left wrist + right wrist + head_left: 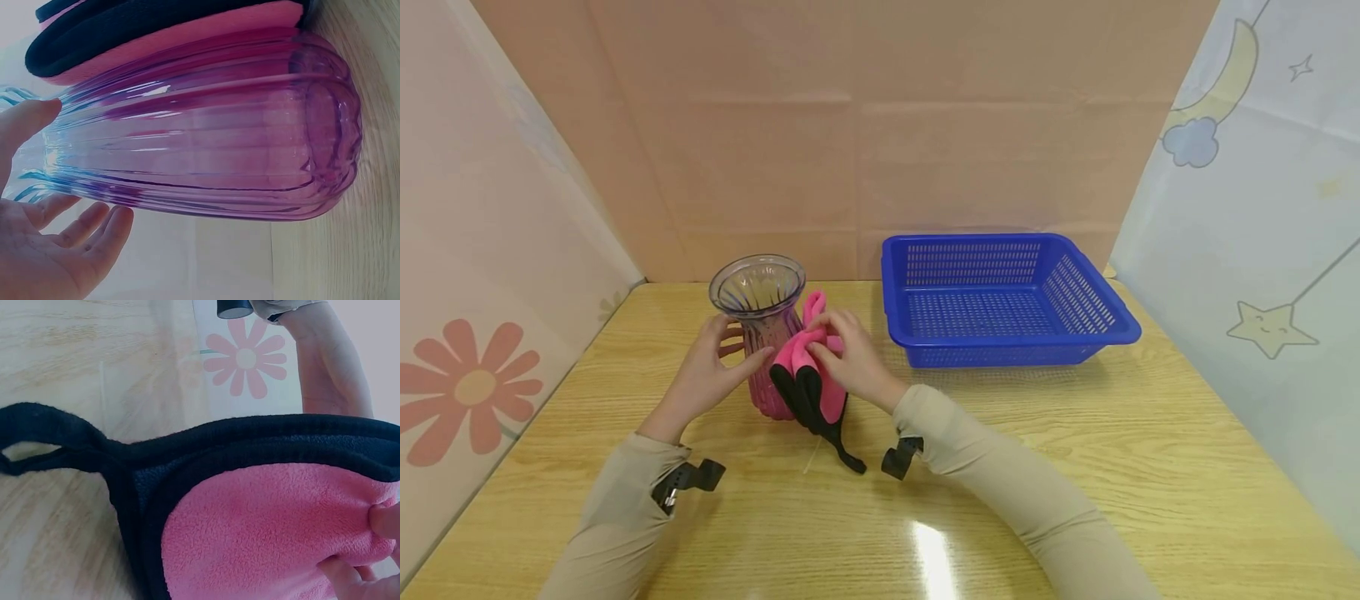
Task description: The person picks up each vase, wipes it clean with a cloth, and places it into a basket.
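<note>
A ribbed glass vase, clear bluish at the flared rim and pink-purple below, stands upright on the table. My left hand holds it loosely about the upper body, thumb on one side and fingers on the other, as the left wrist view shows. A pink fleecy cloth with black edging and a black hanging loop is folded beside the vase. My right hand pinches the cloth between thumb and fingers, up against the vase's right side. Part of the vase is hidden behind the cloth in the head view.
A blue plastic basket with slotted sides sits at the back right of the wooden table. A plain backdrop rises behind the table, with printed panels at both sides.
</note>
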The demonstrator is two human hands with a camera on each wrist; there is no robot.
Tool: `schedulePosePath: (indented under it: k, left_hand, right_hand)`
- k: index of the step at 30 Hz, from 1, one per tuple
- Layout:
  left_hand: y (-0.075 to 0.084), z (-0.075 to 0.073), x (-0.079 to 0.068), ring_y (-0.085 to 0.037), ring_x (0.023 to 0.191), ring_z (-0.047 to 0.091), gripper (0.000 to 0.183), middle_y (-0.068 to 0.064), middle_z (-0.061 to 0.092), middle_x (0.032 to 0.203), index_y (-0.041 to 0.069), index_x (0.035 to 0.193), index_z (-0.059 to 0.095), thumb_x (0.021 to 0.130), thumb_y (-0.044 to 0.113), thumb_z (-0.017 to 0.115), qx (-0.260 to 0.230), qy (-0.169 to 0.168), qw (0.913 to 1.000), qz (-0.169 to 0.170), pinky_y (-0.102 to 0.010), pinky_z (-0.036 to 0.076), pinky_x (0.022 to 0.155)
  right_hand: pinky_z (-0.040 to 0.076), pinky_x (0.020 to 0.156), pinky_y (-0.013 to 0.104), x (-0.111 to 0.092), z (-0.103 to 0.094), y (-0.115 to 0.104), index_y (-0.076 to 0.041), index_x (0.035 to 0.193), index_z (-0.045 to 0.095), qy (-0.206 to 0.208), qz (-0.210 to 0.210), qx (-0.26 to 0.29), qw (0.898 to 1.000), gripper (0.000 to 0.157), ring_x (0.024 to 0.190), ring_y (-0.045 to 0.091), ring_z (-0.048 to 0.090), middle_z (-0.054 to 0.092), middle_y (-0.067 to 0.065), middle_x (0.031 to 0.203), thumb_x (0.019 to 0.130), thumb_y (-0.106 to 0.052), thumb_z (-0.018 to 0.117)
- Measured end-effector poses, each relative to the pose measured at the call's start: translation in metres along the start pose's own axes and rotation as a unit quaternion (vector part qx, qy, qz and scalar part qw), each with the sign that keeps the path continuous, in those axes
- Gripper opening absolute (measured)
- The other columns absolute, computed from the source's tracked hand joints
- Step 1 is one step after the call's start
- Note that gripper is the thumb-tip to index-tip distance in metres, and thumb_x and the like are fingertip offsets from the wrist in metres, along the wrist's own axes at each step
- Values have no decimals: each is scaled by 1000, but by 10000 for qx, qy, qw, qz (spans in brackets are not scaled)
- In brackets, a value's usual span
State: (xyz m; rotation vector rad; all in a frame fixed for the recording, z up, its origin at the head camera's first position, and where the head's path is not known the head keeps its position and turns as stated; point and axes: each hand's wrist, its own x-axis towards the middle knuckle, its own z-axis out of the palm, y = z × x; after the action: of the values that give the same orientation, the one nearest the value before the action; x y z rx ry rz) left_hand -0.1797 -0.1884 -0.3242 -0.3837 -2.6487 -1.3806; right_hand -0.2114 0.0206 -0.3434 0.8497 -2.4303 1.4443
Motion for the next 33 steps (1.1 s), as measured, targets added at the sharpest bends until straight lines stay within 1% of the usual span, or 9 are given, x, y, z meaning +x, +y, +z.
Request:
schedulePosePath:
  k: [5, 8, 13, 21, 28, 33]
  left_hand:
    - [1, 0, -1, -43, 123, 43, 70, -24, 34, 139, 5, 142, 29, 86, 21, 67, 22, -4, 10000, -38, -58, 41, 102]
    - [1, 0, 0, -43, 123, 43, 71, -24, 34, 139, 6, 142, 28, 86, 23, 67, 28, -13, 10000, -60, -58, 41, 102]
    - [0, 0, 0, -43, 123, 43, 70, -24, 34, 138, 5, 142, 29, 86, 22, 67, -3, -4, 10000, -55, -58, 40, 102]
    - [-1, 2, -1, -40, 118, 44, 66, -25, 34, 131, 4, 139, 32, 85, 20, 67, 49, 145, 9999, 34, -57, 42, 101]
    - [-2, 4, -1, -38, 115, 44, 62, -26, 35, 127, 1, 135, 35, 85, 19, 67, 59, 228, 9997, 59, -57, 43, 100]
    - [-2, 4, -1, -38, 115, 44, 61, -26, 35, 126, 0, 135, 35, 86, 19, 67, 74, 218, 9997, 36, -57, 43, 100]
  right_hand:
    - [50, 94, 42, -2, 1, 3, 0, 103, 56, -22, 39, 25, 10000, 17, 105, 28, 53, 55, 18, 108, 87, -5, 62]
    - [50, 92, 42, -4, 1, 4, 0, 103, 56, -17, -5, 32, 10000, 17, 104, 28, 52, 55, 17, 107, 87, -4, 62]
    - [50, 93, 40, -5, 3, 8, -2, 102, 56, -45, -68, -112, 9999, 16, 104, 26, 52, 56, 16, 106, 87, -5, 62]
    - [49, 93, 41, -8, 3, 12, -1, 101, 55, -161, -82, -187, 9997, 15, 105, 27, 52, 56, 16, 105, 87, -4, 61]
    - [52, 94, 39, -10, 3, 11, -1, 102, 55, -360, 150, -175, 9991, 15, 107, 28, 54, 55, 17, 107, 88, -4, 60]
    - [53, 92, 37, -11, 2, 12, 0, 102, 56, -437, 185, -163, 9987, 15, 107, 27, 56, 57, 17, 108, 88, -3, 61]
